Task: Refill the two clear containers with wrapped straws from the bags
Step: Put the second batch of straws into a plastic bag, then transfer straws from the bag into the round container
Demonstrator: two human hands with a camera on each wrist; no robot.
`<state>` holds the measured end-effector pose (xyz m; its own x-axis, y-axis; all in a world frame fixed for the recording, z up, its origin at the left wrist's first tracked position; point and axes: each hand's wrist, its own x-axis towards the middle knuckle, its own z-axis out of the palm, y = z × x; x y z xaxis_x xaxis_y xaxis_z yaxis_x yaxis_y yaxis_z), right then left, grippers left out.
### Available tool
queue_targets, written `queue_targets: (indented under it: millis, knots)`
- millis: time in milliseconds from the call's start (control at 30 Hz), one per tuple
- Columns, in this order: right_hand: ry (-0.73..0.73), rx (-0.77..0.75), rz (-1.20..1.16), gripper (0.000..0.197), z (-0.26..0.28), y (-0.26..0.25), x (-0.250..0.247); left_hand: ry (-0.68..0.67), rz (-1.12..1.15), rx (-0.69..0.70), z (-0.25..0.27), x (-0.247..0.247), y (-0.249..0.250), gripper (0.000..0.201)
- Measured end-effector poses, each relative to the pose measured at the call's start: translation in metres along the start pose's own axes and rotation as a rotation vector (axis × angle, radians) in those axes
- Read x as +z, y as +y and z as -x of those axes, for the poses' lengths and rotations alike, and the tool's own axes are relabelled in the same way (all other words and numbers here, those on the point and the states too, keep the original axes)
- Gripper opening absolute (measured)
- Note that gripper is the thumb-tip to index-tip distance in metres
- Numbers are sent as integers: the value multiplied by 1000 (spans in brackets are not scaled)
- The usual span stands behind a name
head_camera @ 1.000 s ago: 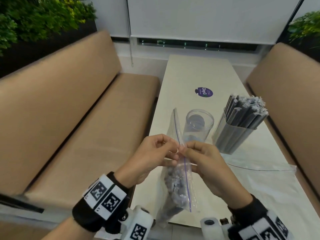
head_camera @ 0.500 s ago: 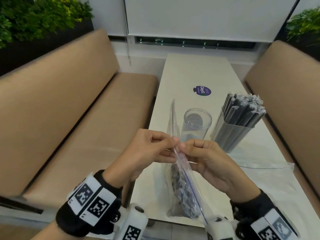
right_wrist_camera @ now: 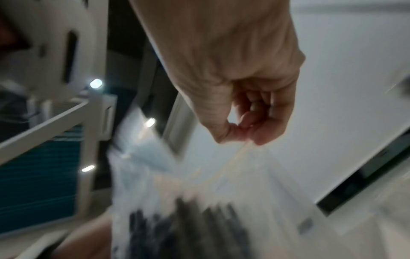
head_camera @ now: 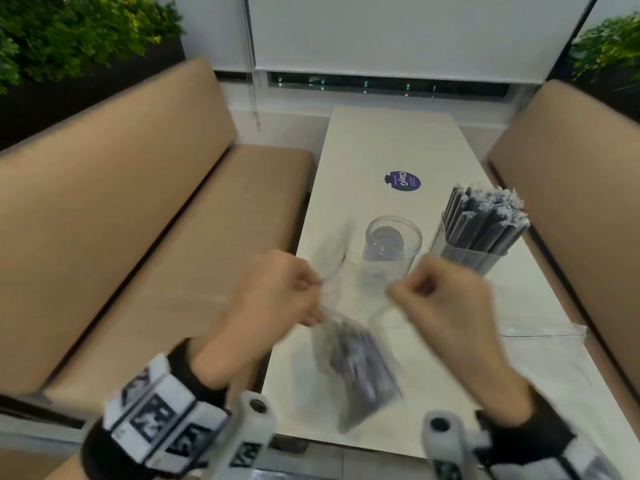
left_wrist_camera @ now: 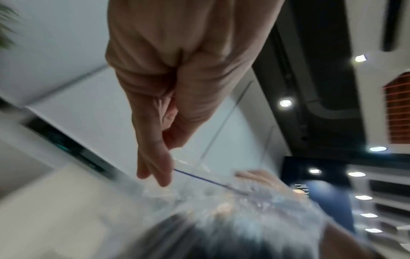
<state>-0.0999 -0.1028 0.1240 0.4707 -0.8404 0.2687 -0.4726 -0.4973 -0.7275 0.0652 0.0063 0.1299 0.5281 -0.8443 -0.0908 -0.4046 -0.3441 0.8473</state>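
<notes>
A clear zip bag of grey wrapped straws point(head_camera: 356, 368) hangs blurred over the table's near edge. My left hand point(head_camera: 280, 292) pinches one side of its top and my right hand point(head_camera: 433, 296) pinches the other, the two hands held apart. In the left wrist view the bag's blue zip line point(left_wrist_camera: 199, 178) runs from my left fingers point(left_wrist_camera: 155, 168). In the right wrist view my right thumb and finger point(right_wrist_camera: 239, 133) pinch the bag's edge above the straws point(right_wrist_camera: 188, 227). Beyond the hands stand an empty round clear container point(head_camera: 391, 251) and a clear container full of grey straws point(head_camera: 481, 230).
The white table point(head_camera: 398, 143) runs away from me between two tan benches point(head_camera: 121, 220) point(head_camera: 571, 168). A purple round sticker point(head_camera: 402, 181) lies mid-table. A flat empty clear bag point(head_camera: 540, 344) lies at the right near my right wrist. Plants stand in both far corners.
My hands, pinched together on the bag's top earlier, have pulled apart to left and right, spreading the bag's mouth. The bag swings and blurs below them.
</notes>
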Motion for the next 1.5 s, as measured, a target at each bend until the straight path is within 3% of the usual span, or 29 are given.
queue_targets:
  millis: [67,167,300,400,500,567,667,767,900,1033,1167,1333,1433,1500]
  knots:
    - [27,62,49,22,-14,11,-17,105,-109,27,0,-17,-5,24]
    - [-165,94,53,14,-20,10,-19,17,-280,163,1,-20,-3,27]
    - [-442,156,-67,59,-23,-11,14,-38,-415,276,-4,8,6,28]
    - [-459,154,-165,47,-24,-4,23,-51,-458,225,-3,9,-7,17]
    - [-262,117,-13,34,-27,17,-11,-82,-584,130,0,-28,-35,53]
    - [-314,127,30,26,-22,24,-30,-60,-619,58,4,-53,-44,72]
    - [-491,134,46,34,-12,27,-28,-124,-526,75,8,-59,-44,83]
    - [-559,148,-24,48,-14,31,-24,-256,-233,74,12,-43,-41,93]
    - [-711,312,-207,40,-13,45,-14,-210,-43,67,9,-27,-55,84]
    - [-623,408,-398,30,-12,64,4,-275,-34,26,3,-22,-71,87]
    - [-517,482,-595,42,-6,72,29,-364,16,-90,-2,-9,-89,100]
    - [-586,596,-754,32,2,77,50,-399,117,-124,-4,9,-95,111]
    - [-639,462,-922,34,4,65,45,-379,239,-13,-1,17,-96,127]
    - [-621,452,-1015,37,-1,57,41,-347,220,75,-2,19,-95,135]
